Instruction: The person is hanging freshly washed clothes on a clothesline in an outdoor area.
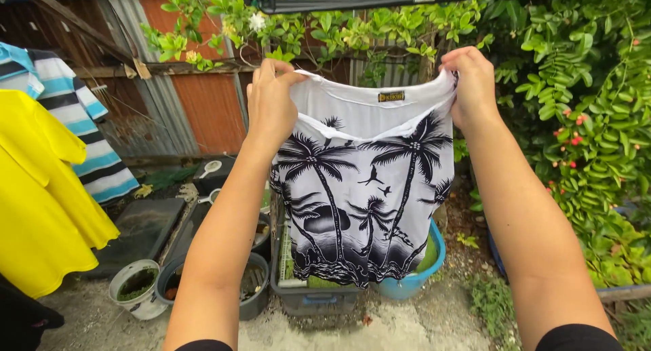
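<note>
I hold up a pair of white shorts (366,188) printed with black palm trees, stretched by the waistband at chest height. My left hand (271,103) pinches the left end of the waistband. My right hand (471,86) grips the right end. The shorts hang straight down between my forearms, with a small label showing at the inside of the waistband. A dark clothes bar (352,2) runs across just above my hands.
A yellow shirt (37,195) and a striped shirt (74,120) hang at the left. On the ground below sit a grey crate (312,300), a blue tub (413,280) and a few pots (139,290). Leafy bushes (583,120) fill the right; a corrugated metal fence (203,107) stands behind.
</note>
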